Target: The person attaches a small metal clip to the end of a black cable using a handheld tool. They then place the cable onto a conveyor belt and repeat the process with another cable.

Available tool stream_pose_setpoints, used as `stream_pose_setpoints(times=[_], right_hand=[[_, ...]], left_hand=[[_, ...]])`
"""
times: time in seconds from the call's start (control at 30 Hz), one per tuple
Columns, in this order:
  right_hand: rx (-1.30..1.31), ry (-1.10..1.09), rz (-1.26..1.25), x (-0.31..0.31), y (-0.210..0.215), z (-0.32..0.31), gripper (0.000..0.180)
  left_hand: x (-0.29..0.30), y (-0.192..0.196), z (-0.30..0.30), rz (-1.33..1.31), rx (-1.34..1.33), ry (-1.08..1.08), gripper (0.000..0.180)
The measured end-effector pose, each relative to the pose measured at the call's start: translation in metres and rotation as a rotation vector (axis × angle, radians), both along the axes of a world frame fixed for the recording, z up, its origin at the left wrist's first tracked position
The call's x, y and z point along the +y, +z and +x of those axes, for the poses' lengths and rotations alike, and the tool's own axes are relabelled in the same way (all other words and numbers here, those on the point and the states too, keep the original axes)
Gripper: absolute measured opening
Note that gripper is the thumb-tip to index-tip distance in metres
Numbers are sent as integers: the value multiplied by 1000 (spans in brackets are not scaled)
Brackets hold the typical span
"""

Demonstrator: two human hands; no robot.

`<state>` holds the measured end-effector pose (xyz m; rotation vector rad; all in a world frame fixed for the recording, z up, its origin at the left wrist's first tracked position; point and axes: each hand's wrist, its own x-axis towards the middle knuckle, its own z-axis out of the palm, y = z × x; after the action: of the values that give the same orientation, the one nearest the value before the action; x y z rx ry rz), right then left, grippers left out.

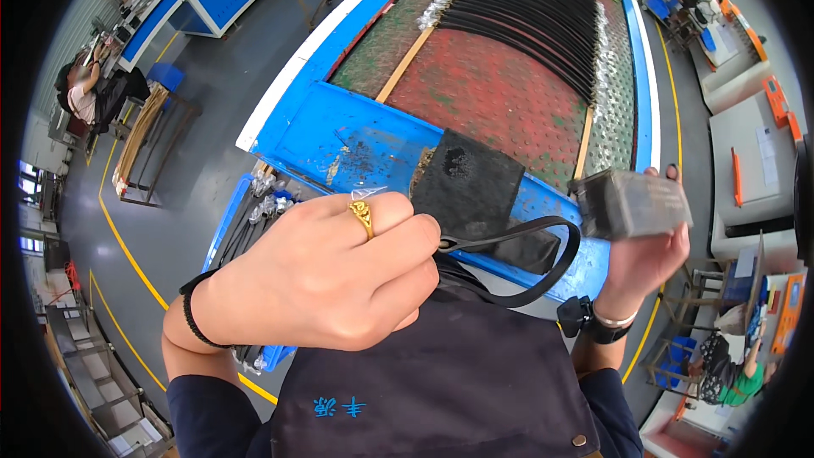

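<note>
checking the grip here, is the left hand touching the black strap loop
Touching. The head view shows the left hand pinching the end of the black strap loop between its fingertips.

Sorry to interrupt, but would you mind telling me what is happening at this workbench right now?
A person in a dark apron stands at a blue-edged workbench. The left hand pinches one end of a thin black strap that loops across to the right. The right hand holds up a grey rectangular block. A black pad lies on the bench edge, and rows of similar black straps are laid out beyond.
</note>
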<state>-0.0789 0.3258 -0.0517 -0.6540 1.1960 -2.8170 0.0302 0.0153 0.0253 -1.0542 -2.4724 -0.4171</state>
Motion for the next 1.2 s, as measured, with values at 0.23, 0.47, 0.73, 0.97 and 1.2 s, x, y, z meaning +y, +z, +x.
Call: stream_pose_setpoints(times=[0.23, 0.47, 0.73, 0.97, 1.2], right_hand=[[-24, -402, 458, -49, 37, 46, 95], [-37, -423, 474, -55, 39, 46, 97], [85, -352, 481, -51, 33, 43, 86], [21, -466, 564, -56, 38, 48, 99], [42, -493, 581, -55, 37, 47, 97]], left_hand=[[7, 7, -5, 17, -57, -67, 13], [7, 9, -5, 12, -72, -62, 14], [7, 10, -5, 25, -87, -63, 15], [7, 10, -5, 28, -124, -58, 16], [8, 9, -5, 16, -140, -59, 16]])
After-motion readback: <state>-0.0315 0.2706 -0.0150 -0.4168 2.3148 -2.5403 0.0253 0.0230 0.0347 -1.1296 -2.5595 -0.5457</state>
